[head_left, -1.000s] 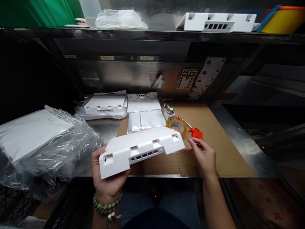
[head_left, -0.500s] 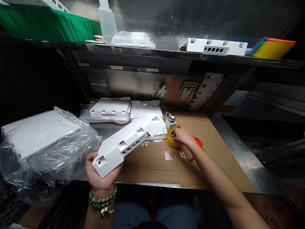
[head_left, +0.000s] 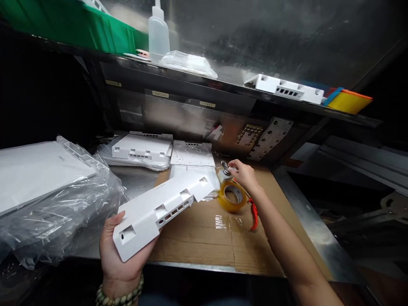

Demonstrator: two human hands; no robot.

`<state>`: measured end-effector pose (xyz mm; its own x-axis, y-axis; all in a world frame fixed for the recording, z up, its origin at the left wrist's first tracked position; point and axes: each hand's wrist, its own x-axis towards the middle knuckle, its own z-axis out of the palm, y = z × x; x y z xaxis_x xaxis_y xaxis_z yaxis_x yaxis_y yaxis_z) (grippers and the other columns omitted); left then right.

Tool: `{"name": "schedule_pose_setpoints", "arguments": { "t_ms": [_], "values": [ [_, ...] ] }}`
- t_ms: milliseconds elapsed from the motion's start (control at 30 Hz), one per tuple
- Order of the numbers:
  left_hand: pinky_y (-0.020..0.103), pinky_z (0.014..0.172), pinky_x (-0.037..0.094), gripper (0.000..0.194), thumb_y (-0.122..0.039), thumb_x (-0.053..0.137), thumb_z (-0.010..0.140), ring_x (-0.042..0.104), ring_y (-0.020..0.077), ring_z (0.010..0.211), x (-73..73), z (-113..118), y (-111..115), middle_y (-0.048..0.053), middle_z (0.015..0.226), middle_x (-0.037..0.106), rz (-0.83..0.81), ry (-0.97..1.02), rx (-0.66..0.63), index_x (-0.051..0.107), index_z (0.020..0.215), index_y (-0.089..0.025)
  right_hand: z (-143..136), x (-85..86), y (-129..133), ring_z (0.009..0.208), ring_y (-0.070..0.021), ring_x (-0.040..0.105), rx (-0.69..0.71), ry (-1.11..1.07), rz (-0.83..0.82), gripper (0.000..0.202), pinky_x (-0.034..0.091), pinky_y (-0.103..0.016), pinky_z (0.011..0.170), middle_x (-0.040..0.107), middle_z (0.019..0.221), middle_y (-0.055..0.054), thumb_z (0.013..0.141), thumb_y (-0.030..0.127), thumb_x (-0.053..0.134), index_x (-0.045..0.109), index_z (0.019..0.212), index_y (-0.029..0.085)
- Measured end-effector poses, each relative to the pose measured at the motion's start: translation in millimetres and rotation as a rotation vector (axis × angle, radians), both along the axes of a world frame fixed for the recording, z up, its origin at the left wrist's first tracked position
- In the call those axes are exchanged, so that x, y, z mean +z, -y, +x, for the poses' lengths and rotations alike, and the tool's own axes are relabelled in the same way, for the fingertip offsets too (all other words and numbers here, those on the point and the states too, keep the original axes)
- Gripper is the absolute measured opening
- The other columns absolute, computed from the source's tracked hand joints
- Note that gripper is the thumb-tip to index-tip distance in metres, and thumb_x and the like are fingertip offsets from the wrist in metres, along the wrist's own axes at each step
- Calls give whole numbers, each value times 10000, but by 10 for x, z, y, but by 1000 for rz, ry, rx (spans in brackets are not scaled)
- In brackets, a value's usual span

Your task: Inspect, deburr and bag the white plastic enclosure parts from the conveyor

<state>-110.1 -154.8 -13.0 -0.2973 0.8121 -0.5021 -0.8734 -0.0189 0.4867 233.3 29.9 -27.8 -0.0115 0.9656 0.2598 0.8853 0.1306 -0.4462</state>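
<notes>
My left hand (head_left: 123,250) is closed on the near end of a white plastic housing (head_left: 162,204) with a row of port cutouts, held tilted above the bench. My right hand (head_left: 244,175) is beside the metal top of a small dispenser bottle (head_left: 225,173), its lid flipped up. The right fingers are pinched together; a small pale bit shows at their tips, too small to name. Just below lies a roll of yellow tape (head_left: 236,205) on the cardboard (head_left: 200,242). A red-handled tool (head_left: 254,214) rests beside the tape, partly hidden by my right forearm.
Bagged white panels (head_left: 41,174) lie at the left. More white housings (head_left: 142,146) and a flat perforated plate (head_left: 193,154) are at the back. The shelf above carries a squeeze bottle (head_left: 158,38), a green bin (head_left: 79,29), a white housing (head_left: 287,90) and a yellow container (head_left: 350,101).
My right hand has moved up from the centre of the tape roll to the bottle's top. The left hand, still gripping the housing, appears lower and further left as the camera view tilts.
</notes>
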Motion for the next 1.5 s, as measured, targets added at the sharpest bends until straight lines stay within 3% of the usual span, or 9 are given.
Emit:
{"name": "schedule_pose_setpoints", "arguments": {
  "t_ms": [233,467,633,700,833,1033,1167,1333,1500],
  "values": [
    [407,540,653,438,-168,496,883,778,283,648,46,4,9,56,816,813,-54,84,62,684,1271,-242,78,-68,10,1108,-223,718,38,39,15,272,540,-344,958,749,1239,-59,951,253,588,811,1106,264],
    [444,567,658,440,-160,464,899,780,297,673,74,30,-13,90,782,799,-67,140,46,657,1295,-168,68,11,67,968,-219,708,80,96,36,309,496,-321,820,753,1152,-48,962,275,528,818,1068,288],
    [413,579,663,424,-155,471,891,782,276,672,58,20,-3,83,809,808,-49,140,61,681,1258,-184,61,29,17,805,-220,665,-28,47,114,274,456,-317,725,721,953,-72,947,472,547,667,919,226],
    [407,590,665,408,-161,479,889,787,273,688,45,11,0,83,823,812,-51,150,58,694,1235,-185,68,20,-13,752,-237,639,-101,27,148,288,420,-321,680,693,864,-75,967,491,482,591,960,225],
    [404,594,664,387,-177,495,886,794,280,722,6,-3,4,94,869,820,-53,152,39,708,1209,-175,100,-1,-41,698,-250,644,-126,-3,143,318,406,-322,647,715,866,-87,962,455,457,530,1137,200],
    [424,614,669,387,-178,492,894,796,284,734,-3,-2,10,103,870,820,-44,165,42,701,1220,-173,103,4,-4,810,-222,717,-10,0,55,252,489,-313,740,792,949,-50,928,427,587,722,1042,248],
    [431,610,672,379,-173,490,890,796,288,729,25,2,20,108,869,821,-37,158,38,699,1206,-159,76,15,2,928,-233,744,-21,36,50,311,520,-327,815,810,1051,-58,943,361,603,735,1198,243],
    [422,597,671,364,-171,485,895,795,283,714,45,6,15,104,862,821,-51,144,47,707,1183,-157,29,44,-9,969,-244,725,-3,167,53,195,507,-334,849,789,1090,-70,944,310,633,804,1005,239],
    [422,581,668,376,-160,484,891,795,282,705,32,7,24,82,865,824,-53,131,51,705,1193,-191,-30,113,-38,953,-219,695,39,297,27,192,466,-301,807,751,1081,-72,950,218,632,823,969,224]
  ]
}}
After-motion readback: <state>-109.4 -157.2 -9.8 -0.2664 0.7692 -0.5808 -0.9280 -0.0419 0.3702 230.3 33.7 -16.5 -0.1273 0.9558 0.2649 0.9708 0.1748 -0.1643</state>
